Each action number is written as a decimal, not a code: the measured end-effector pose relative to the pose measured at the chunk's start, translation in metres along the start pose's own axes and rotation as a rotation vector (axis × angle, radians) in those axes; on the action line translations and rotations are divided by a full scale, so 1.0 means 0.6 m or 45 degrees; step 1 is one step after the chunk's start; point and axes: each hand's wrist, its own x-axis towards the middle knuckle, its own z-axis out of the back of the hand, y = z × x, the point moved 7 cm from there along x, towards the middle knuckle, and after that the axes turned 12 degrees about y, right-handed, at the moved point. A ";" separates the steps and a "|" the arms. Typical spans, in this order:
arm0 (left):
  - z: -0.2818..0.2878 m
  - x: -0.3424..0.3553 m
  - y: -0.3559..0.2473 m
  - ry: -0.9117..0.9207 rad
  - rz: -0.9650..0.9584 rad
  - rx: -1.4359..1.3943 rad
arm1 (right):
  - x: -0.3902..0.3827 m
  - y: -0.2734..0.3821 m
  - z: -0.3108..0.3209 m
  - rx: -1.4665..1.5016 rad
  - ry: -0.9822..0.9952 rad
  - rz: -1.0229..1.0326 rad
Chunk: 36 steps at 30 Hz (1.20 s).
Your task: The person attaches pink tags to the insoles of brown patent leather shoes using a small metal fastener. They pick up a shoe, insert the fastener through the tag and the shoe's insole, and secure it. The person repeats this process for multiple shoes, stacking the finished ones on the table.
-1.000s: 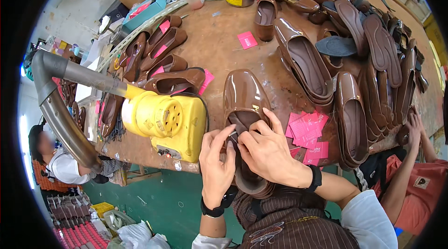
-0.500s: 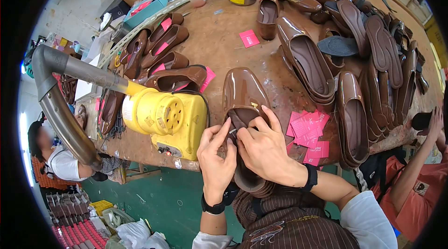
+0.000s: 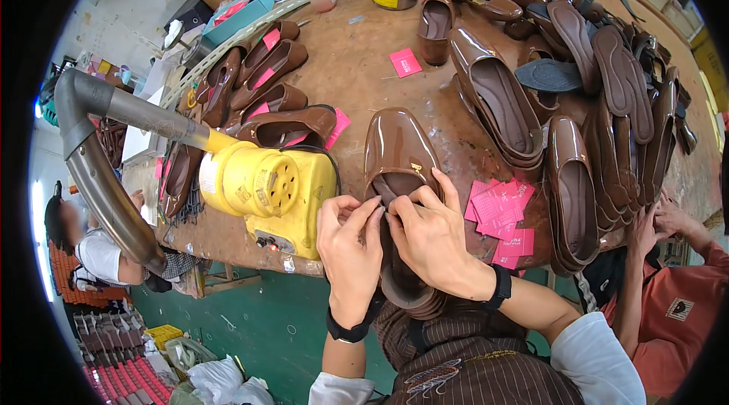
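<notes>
In the head view, the two hands hide the middle of a glossy brown shoe (image 3: 397, 135), and what lies between their fingertips cannot be made out. The shoe is at the near edge of the table (image 3: 364, 63), toe pointing to the far side, with its heel end toward the striped apron (image 3: 486, 363). A small gold ornament (image 3: 414, 167) shows on its vamp.

The left hand (image 3: 350, 242) comes in at the shoe's left side, thumb and forefinger drawn together at the opening; whether they pinch the edge or some small thing, I cannot tell. The right hand (image 3: 433, 242) lies over the opening's right side, thumb and forefinger bunched close to the left fingertips, one finger stretched out to the rim near the ornament. Its grip is covered by the hand itself.

To the left stands a yellow blower (image 3: 292, 189), its grey pipe (image 3: 152, 120) bending out past the table. Pink cards (image 3: 497, 208) lie just right of the shoe, partly overlapping. Farther right, piled brown shoes (image 3: 497, 97) hide one another. Another person's hands (image 3: 659, 219) at the right table edge are partly obscured.
</notes>
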 end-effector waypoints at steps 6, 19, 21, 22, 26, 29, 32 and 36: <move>0.011 -0.005 -0.016 -0.179 -0.148 -0.010 | -0.002 -0.010 0.019 0.093 -0.031 -0.007; -0.019 -0.014 0.067 -0.019 0.134 -1.247 | 0.012 -0.030 0.084 0.752 0.519 0.012; -0.020 -0.015 0.072 0.044 0.101 -1.239 | 0.020 -0.025 0.074 0.712 0.463 -0.032; -0.020 -0.016 0.074 0.056 0.103 -1.280 | 0.024 -0.024 0.067 0.692 0.435 -0.055; -0.021 -0.022 0.081 0.126 0.119 -1.345 | 0.031 -0.017 0.052 0.538 0.293 -0.038; -0.021 -0.024 0.082 0.147 0.135 -1.388 | 0.032 -0.015 0.051 0.595 0.120 0.028; -0.022 -0.028 0.101 0.165 0.139 -1.356 | 0.033 -0.012 0.045 0.621 0.138 0.027; -0.016 -0.023 0.095 0.168 0.170 -1.331 | 0.032 -0.018 0.036 0.599 0.237 -0.007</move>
